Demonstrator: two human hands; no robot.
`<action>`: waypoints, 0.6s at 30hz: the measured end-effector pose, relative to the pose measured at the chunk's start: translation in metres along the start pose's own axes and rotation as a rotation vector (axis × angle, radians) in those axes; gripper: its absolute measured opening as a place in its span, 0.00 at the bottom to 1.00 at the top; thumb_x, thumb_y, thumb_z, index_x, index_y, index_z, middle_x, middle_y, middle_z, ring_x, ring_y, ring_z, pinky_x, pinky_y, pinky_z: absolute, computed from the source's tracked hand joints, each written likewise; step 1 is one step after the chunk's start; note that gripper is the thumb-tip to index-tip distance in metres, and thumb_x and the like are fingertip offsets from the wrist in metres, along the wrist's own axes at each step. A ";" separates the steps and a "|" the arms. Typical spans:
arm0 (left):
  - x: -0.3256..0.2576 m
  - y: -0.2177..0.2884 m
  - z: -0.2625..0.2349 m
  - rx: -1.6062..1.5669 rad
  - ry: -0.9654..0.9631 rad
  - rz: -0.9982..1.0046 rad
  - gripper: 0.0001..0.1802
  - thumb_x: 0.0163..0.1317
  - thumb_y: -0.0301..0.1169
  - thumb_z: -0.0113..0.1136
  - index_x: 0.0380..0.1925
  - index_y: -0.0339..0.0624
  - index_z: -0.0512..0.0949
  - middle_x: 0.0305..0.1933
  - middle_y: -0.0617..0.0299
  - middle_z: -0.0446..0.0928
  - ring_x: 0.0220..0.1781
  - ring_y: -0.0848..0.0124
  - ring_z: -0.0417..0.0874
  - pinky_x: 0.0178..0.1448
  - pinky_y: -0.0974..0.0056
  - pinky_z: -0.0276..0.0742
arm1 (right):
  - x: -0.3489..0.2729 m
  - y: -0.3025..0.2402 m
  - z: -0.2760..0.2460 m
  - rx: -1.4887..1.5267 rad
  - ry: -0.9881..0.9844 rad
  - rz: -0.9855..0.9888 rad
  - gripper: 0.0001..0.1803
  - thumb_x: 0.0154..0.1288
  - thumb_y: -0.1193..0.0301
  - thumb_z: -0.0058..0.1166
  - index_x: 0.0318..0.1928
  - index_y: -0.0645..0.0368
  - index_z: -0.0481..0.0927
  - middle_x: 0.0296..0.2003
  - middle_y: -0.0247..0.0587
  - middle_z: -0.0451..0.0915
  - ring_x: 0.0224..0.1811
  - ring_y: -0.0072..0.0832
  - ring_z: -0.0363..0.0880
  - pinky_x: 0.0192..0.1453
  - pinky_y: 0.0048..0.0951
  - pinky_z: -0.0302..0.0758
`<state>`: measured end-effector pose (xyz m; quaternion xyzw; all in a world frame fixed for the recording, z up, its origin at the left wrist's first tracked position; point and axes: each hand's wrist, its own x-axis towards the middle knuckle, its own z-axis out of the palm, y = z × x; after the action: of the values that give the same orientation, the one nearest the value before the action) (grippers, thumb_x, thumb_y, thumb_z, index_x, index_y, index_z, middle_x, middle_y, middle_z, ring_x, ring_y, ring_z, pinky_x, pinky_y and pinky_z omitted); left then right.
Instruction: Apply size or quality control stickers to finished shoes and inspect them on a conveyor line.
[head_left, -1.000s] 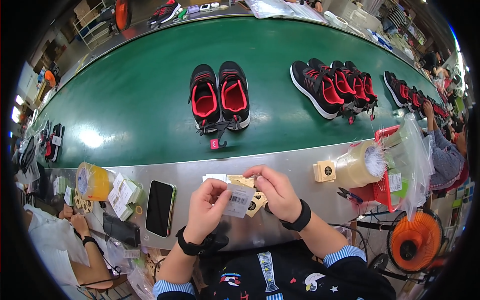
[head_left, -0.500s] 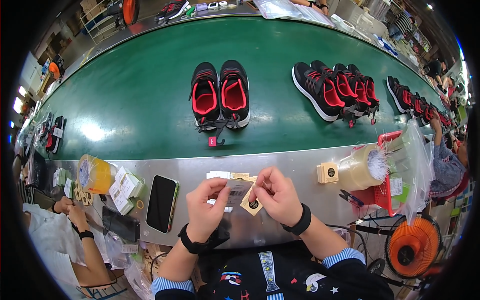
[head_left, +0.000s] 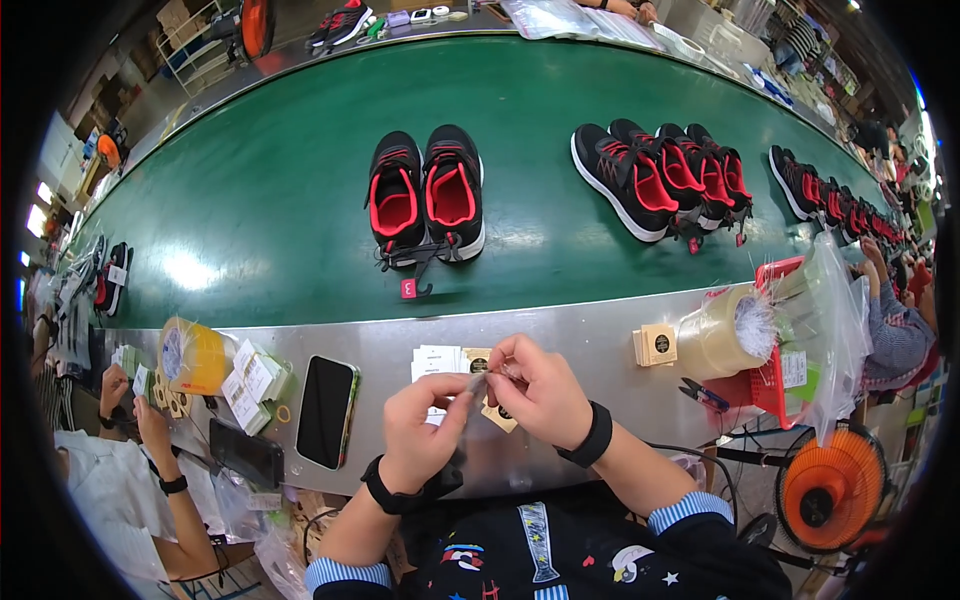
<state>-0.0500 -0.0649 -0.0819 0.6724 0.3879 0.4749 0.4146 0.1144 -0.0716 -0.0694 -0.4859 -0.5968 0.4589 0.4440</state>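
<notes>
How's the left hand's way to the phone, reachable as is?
Likely yes: the phone lies just left of the left hand, with only bare metal table between them. The hand seems to be pinching a small tag, so it would probably need to let go first.

L hand pinches a small gray tag, seen nearly edge-on; R hand meets it, fingers bent, can't tell exactly what they grip. White cards & tan cards lie around/btwn hands on metal table. Phone, dark screen, L of hands; yellow roll farther L, co-worker's hand nearby. Green belt beyond: pr of black/red shoes, toes pointing away; add'l shoe group to R. Clear roll, red basket, cutters at R; orange fan lower R.
</notes>
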 end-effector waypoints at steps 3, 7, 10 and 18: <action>0.004 0.006 0.002 -0.352 -0.034 -0.162 0.06 0.56 0.22 0.55 0.34 0.34 0.74 0.33 0.58 0.78 0.35 0.74 0.79 0.36 0.72 0.74 | 0.002 -0.004 -0.004 -0.010 -0.028 -0.021 0.14 0.59 0.80 0.43 0.47 0.65 0.66 0.21 0.34 0.75 0.22 0.19 0.74 0.30 0.20 0.71; 0.013 0.005 -0.002 -0.558 -0.013 -0.457 0.05 0.59 0.24 0.52 0.34 0.34 0.74 0.35 0.61 0.77 0.36 0.76 0.77 0.41 0.73 0.72 | 0.004 -0.012 0.005 0.065 -0.022 -0.105 0.20 0.60 0.77 0.42 0.54 0.64 0.63 0.21 0.36 0.75 0.23 0.23 0.75 0.31 0.22 0.70; 0.014 0.004 -0.003 -0.389 -0.001 -0.382 0.02 0.59 0.22 0.51 0.31 0.34 0.71 0.31 0.64 0.74 0.32 0.79 0.74 0.38 0.75 0.70 | 0.004 -0.011 0.012 0.049 -0.020 -0.087 0.15 0.63 0.74 0.40 0.51 0.63 0.67 0.24 0.39 0.75 0.27 0.22 0.74 0.32 0.23 0.68; 0.030 0.025 0.007 0.019 -0.125 -0.138 0.03 0.61 0.23 0.46 0.33 0.34 0.67 0.28 0.58 0.73 0.32 0.74 0.77 0.38 0.71 0.72 | 0.016 0.007 -0.011 0.689 -0.238 0.003 0.04 0.60 0.75 0.50 0.29 0.63 0.72 0.24 0.27 0.73 0.26 0.11 0.68 0.29 0.16 0.65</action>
<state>-0.0325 -0.0478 -0.0507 0.6763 0.4114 0.3984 0.4633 0.1242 -0.0536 -0.0733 -0.2519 -0.4539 0.6872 0.5083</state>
